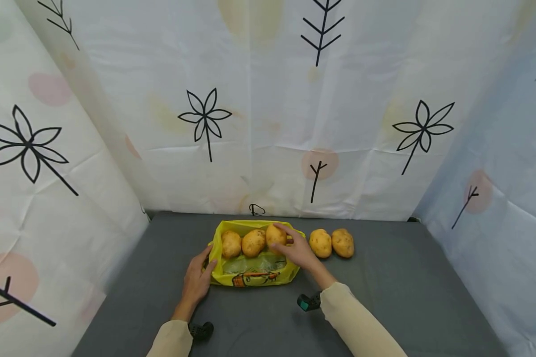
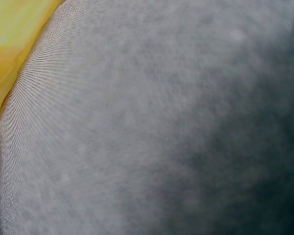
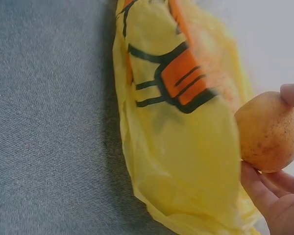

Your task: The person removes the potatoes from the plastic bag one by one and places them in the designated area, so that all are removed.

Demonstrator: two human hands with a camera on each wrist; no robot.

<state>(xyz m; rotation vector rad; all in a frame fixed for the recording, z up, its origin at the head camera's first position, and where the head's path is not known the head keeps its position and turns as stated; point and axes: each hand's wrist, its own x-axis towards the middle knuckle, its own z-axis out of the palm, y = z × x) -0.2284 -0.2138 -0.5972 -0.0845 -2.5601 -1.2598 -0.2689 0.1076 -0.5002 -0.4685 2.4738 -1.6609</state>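
Right hand [image 1: 298, 250] gripping potato [image 1: 275, 236], left hand [image 1: 196, 279] holding yellow plastic bag [image 1: 255, 280].
We should keep it wide-mouthed — avoiding snags.

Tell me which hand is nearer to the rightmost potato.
Right. The right hand, gripping another potato, is left of the rightmost potato; the left hand is farther left, at the yellow bag's left side.
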